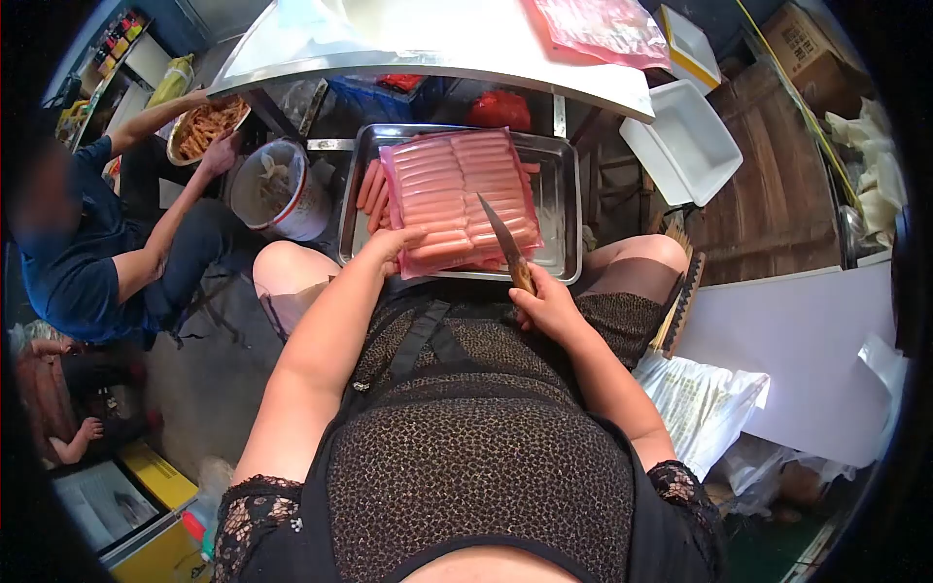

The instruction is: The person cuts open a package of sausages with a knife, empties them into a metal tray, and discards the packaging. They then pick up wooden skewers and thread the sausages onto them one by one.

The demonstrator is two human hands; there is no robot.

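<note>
A clear plastic pack of pink sausages (462, 199), laid in two columns, rests slightly tilted over a metal tray (559, 233). My left hand (389, 248) grips the pack's lower left corner, its thumb on top. In my right hand (544, 303) is a knife (503, 236), held by its wooden handle with the blade pointing up and left over the pack's lower right part. Whether the blade touches the plastic cannot be made out. Loose sausages (370, 189) lie in the tray at the left of the pack, and a few show beneath it.
Beyond the tray stands a white-topped table (437, 44) with a pink plastic bag (603, 29). A white bucket (306, 209) is at the left, near a seated person (107, 233) holding a bowl (175, 146). A white foam box (688, 146) stands at the right.
</note>
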